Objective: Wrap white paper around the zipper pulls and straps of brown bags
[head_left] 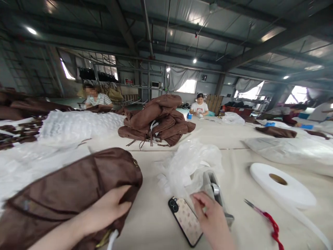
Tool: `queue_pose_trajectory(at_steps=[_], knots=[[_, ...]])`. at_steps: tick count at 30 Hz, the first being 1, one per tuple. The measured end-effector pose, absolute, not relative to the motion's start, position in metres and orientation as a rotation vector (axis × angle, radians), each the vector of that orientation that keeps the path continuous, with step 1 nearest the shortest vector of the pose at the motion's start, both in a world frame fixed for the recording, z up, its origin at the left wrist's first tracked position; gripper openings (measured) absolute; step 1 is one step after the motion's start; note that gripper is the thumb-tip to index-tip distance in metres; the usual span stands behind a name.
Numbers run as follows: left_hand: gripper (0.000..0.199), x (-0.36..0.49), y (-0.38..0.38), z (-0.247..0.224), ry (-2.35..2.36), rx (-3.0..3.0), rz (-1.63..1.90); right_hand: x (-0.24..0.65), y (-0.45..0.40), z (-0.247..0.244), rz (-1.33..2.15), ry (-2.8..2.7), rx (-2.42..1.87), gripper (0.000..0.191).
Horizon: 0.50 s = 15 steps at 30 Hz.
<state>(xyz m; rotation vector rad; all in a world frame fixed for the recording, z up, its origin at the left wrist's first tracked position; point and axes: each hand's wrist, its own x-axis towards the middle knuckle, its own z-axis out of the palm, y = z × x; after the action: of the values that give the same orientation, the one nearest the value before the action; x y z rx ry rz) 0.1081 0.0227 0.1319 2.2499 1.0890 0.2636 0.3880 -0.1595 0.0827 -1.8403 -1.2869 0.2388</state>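
Observation:
A puffy brown bag point(75, 184) with straps and metal eyelets lies at the lower left. My left hand point(113, 205) grips it at its right end, the fingers partly hidden against the fabric. My right hand point(212, 211) is closed in a pinch beside a grey tape dispenser point(221, 198). Whatever is between those fingertips, if anything, is too small to make out. Under and left of that hand lies a phone in a patterned case point(186, 218). Crumpled clear plastic point(189, 163) sits just beyond the dispenser.
Several brown bags point(158, 121) are heaped mid-table. White bubbly wrap point(80, 126) lies left of them. To the right are a white roll of strip point(299, 189) and small scissors with red-wrapped handles point(272, 222). Two people point(199, 107) point(97, 99) sit across the table; others are far right.

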Motion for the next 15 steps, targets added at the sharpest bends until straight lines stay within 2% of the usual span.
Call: queue_pose_trajectory(at_steps=[3,7,10,15], knots=[[0.039,0.145,0.009,0.085,1.088,2.277,0.121,0.431,-0.146,0.09,-0.072,-1.165,-2.08,0.029],[0.06,0.161,-0.021,0.046,1.259,2.322,0.103,0.463,-0.11,0.102,-0.295,-1.078,-2.353,0.034],[0.056,0.158,-0.054,0.039,1.172,2.462,0.192,0.471,-0.074,0.111,-0.283,-1.064,-2.528,0.036],[0.058,0.137,-0.101,0.039,0.769,2.478,-0.053,0.473,-0.027,0.109,-0.115,-1.062,-2.669,0.033]])
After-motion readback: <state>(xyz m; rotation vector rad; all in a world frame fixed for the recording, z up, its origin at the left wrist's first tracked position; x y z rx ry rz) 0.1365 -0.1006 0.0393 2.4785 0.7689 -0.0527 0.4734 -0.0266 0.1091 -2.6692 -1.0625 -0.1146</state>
